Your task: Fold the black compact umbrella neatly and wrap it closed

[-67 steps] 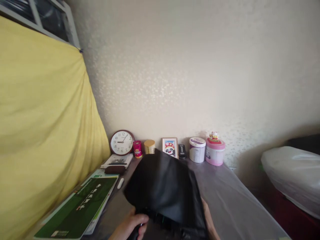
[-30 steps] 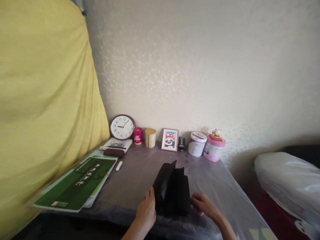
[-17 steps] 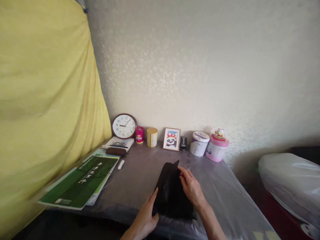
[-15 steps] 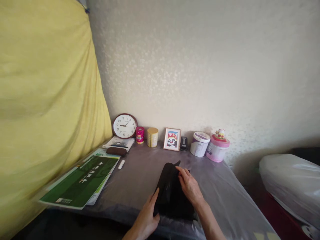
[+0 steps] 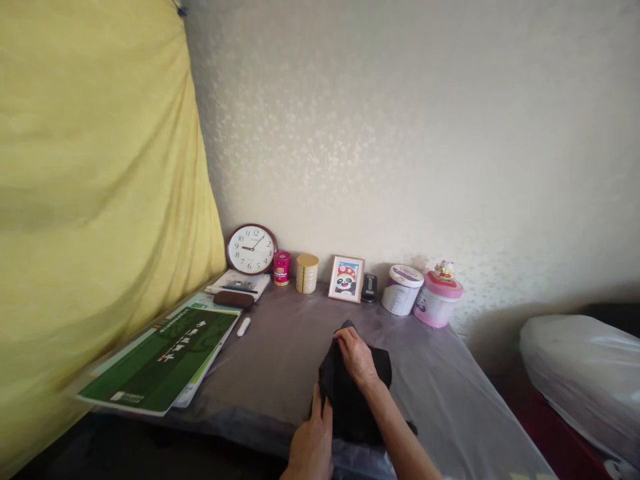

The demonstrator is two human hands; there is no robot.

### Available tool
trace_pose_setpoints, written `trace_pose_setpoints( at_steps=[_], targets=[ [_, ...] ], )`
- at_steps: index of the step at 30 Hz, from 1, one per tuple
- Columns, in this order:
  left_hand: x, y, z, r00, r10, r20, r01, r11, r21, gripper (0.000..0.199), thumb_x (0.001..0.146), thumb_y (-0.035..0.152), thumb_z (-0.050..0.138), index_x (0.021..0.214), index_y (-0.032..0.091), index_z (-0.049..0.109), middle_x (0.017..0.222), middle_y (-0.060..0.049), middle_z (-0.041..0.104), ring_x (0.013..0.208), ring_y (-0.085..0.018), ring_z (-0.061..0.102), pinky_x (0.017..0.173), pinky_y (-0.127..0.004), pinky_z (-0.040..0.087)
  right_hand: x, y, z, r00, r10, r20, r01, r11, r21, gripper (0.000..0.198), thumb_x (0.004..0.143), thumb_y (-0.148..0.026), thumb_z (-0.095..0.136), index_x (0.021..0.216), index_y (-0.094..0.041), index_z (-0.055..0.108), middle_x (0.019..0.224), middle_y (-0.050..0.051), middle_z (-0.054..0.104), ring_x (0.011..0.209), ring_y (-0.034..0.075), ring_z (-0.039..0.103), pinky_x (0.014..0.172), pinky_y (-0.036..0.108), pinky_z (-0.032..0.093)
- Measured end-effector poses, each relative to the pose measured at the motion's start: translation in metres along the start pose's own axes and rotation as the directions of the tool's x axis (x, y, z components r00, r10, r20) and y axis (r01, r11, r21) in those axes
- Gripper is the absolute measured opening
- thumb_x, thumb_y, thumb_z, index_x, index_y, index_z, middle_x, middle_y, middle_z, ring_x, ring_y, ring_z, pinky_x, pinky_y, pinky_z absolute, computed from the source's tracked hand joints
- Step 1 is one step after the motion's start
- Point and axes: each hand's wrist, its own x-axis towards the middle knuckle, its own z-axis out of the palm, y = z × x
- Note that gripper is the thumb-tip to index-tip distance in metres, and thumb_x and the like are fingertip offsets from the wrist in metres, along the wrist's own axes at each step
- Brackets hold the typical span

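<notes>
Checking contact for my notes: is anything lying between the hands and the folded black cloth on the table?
Nothing visible does. The right hand rests directly on top of the black cloth, and the left hand touches its near left edge. The white marker and green book lie well off to the left.
</notes>
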Motion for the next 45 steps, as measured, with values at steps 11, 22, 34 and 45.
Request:
trace_pose_setpoints(
  at_steps=[11,22,34,45],
  targets=[
    [-0.001,-0.022,0.012,0.993,0.076,-0.085,-0.078,0.997,-0.016,0.071,0.073,0.013,0.05,0.138,0.007,0.022,0.144,-0.02,0.027,0.115,-0.028,0.052,0.09,-0.036,0.048,-0.012,0.013,0.04,0.999,-0.002,0.054,-0.002,0.997,0.076,0.016,0.084,-0.016,0.047,0.096,-0.021,0.056,0.089,0.003,0.065,0.086,0.017,0.061,0.078,0.028,0.048],
    [0.042,-0.029,0.048,0.949,0.223,-0.223,-0.249,0.964,-0.096,0.098,0.059,0.025,0.06,0.141,0.019,0.008,0.15,-0.011,0.004,0.137,-0.03,0.009,0.11,-0.047,0.019,-0.022,0.012,0.031,0.975,-0.214,0.056,0.202,0.965,0.165,0.022,0.09,-0.023,0.043,0.089,-0.021,0.064,0.1,0.005,0.067,0.098,0.017,0.059,0.089,0.033,0.044],
    [0.043,-0.008,0.039,0.991,0.109,-0.078,-0.114,0.991,-0.063,0.083,0.067,0.004,0.044,0.14,0.021,0.009,0.149,-0.011,0.006,0.136,-0.028,0.01,0.11,-0.048,0.019,-0.003,0.03,0.027,0.932,-0.195,0.307,0.211,0.977,-0.022,0.029,0.092,-0.023,0.037,0.098,-0.024,0.066,0.108,0.002,0.067,0.118,0.019,0.048,0.105,0.045,0.024],
    [0.031,0.002,0.012,0.997,0.072,0.015,-0.07,0.994,-0.081,0.095,0.058,-0.001,0.051,0.14,0.017,0.006,0.149,-0.014,0.002,0.137,-0.03,0.01,0.108,-0.044,0.024,0.018,0.074,0.022,0.989,0.148,-0.027,-0.151,0.955,-0.255,0.024,0.086,-0.023,0.044,0.102,-0.016,0.06,0.107,0.013,0.064,0.102,0.023,0.057,0.091,0.038,0.04]
  ],
)
